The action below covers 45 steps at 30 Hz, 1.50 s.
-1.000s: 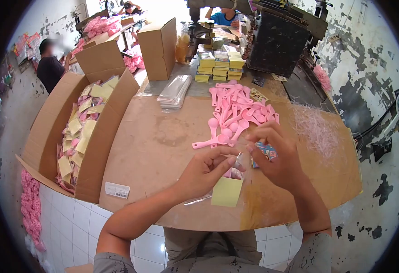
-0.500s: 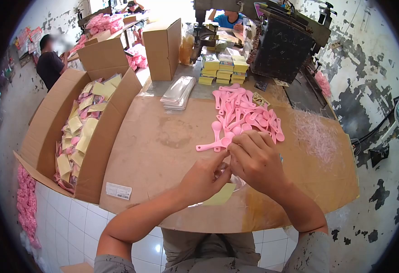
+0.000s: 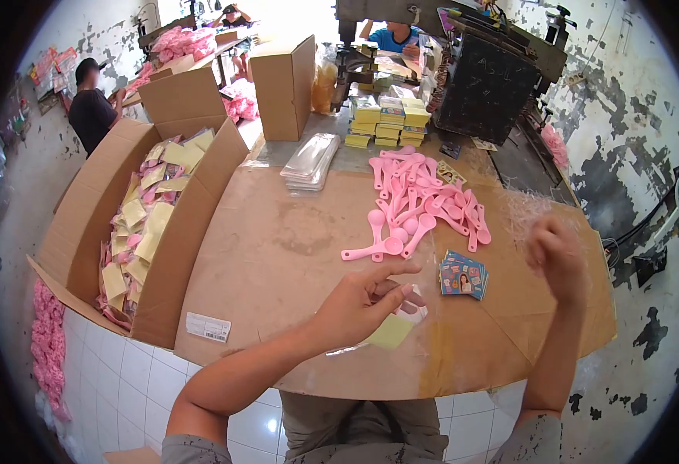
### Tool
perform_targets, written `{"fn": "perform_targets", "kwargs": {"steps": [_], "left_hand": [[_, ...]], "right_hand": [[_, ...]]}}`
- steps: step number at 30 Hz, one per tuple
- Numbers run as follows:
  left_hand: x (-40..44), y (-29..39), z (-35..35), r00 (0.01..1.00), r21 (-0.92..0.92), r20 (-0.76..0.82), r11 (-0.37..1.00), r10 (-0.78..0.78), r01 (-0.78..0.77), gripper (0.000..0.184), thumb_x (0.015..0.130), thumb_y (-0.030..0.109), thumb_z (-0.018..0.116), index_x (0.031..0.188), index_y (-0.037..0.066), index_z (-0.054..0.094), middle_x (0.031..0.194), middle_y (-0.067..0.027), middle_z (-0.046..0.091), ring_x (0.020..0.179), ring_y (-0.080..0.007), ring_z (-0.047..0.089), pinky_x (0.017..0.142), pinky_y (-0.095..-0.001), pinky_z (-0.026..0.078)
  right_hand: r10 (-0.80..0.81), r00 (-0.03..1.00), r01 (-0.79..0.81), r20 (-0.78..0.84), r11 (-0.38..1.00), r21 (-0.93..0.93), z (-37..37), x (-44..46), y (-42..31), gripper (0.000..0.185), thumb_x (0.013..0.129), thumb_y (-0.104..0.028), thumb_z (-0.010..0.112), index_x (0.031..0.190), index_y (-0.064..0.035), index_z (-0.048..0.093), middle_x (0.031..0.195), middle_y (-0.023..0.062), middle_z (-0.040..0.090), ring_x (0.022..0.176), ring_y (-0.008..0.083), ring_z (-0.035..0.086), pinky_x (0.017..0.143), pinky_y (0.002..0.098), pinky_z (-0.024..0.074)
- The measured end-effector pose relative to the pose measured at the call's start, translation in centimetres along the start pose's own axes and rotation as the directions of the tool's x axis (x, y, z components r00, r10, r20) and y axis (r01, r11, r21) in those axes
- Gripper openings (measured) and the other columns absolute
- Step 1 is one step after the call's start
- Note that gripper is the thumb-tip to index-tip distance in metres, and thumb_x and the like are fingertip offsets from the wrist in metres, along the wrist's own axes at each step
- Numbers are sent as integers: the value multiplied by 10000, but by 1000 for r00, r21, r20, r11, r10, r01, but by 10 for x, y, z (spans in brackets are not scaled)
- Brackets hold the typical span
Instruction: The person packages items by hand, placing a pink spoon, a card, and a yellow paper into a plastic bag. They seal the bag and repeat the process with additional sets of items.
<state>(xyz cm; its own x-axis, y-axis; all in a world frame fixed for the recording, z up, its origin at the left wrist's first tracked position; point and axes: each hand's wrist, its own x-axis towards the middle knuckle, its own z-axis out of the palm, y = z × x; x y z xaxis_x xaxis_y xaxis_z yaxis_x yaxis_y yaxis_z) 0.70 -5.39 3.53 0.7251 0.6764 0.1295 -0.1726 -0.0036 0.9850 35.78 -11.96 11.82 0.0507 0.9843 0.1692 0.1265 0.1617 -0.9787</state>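
My left hand (image 3: 361,305) is closed on a clear plastic bag (image 3: 412,309) above the cardboard-covered table. A pale yellow card (image 3: 390,331) shows at the bag, below my fingers. My right hand (image 3: 556,251) is off to the right, fingers curled and smeared by motion, over a heap of thin clear plastic strips (image 3: 529,207). Whether it holds anything cannot be made out. Just beyond my left hand lies a pile of pink measuring spoons (image 3: 409,201). To the right of the bag sits a small stack of blue printed cards (image 3: 463,276).
On the left stands an open carton (image 3: 154,290) full of bagged pieces with yellow cards. Flat clear bags (image 3: 310,161) and card stacks (image 3: 386,120) lie toward the back. A closed box (image 3: 281,89) and a black machine (image 3: 482,81) stand behind. Other people are in the background.
My hands were together at the bag; my right hand has swung away to the right. My left hand keeps the bag. The blue cards are now uncovered.
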Motion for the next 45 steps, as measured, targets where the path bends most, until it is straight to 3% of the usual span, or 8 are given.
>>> {"fn": "perform_targets", "kwargs": {"steps": [1,6,7,11,18,22,28,45], "left_hand": [[1,-2,-1,1000,-28,-8,1000,-7,7,387,1082,113,544,1453,8,507,1116,-152,758,1059,-172,725,883,-297,574],[6,-5,-5,996,-109,-69,993,-49,41,369,1090,125,526,1437,1,507,1186,-183,741,1108,-185,712,913,-314,582],[6,-7,-4,996,-92,-78,995,-41,34,371,1092,128,522,1439,-2,503,1191,-182,739,1112,-190,711,916,-317,583],[13,-8,-8,996,-73,-76,997,-45,39,375,1097,136,514,1442,-11,491,1212,-180,729,1121,-213,711,924,-328,589],[10,-13,-3,991,-181,-90,980,-102,85,367,1104,146,507,1438,-5,493,1245,-168,710,1099,-192,711,883,-311,606],[9,-19,2,989,-206,-135,978,-54,25,344,1102,139,511,1410,-12,507,1187,-170,730,1073,-189,719,883,-311,604],[8,-21,1,975,-147,-221,989,-6,-28,275,1098,123,518,1326,-20,575,1102,-121,751,1031,-145,718,844,-265,597],[11,-27,-5,969,-36,-237,997,-70,63,268,1066,107,585,1281,-40,649,1167,-116,731,1053,-154,701,936,-302,581]], "right_hand": [[51,987,-86,154,968,235,-38,-13,-1,79,1018,-120,508,1043,-60,553,825,19,555,657,52,538,586,207,444],[-31,898,-180,-439,885,-430,-151,-34,59,332,988,-55,570,1316,-32,523,1124,165,702,1032,250,685,937,410,540],[-192,853,-468,-486,129,-874,-191,-54,104,531,916,11,606,1431,-46,487,1357,212,629,1214,388,614,1110,489,433],[-566,801,-398,-196,-258,-880,-172,-62,108,556,865,108,545,1395,-60,541,1300,203,633,1181,399,626,1053,506,466],[-145,952,-94,-271,703,-705,33,-18,27,234,908,-86,723,1133,-24,703,1010,97,710,947,203,673,809,336,509],[-105,945,233,308,879,-417,107,-5,32,387,919,-149,766,1272,-45,647,958,43,675,830,116,639,726,282,504],[39,930,-91,366,988,124,131,12,75,353,955,-69,726,1285,-13,613,911,9,625,849,80,633,730,244,516],[46,974,-82,220,984,158,120,10,94,209,983,-62,699,1180,6,682,1028,20,706,927,78,664,830,244,534]]}}
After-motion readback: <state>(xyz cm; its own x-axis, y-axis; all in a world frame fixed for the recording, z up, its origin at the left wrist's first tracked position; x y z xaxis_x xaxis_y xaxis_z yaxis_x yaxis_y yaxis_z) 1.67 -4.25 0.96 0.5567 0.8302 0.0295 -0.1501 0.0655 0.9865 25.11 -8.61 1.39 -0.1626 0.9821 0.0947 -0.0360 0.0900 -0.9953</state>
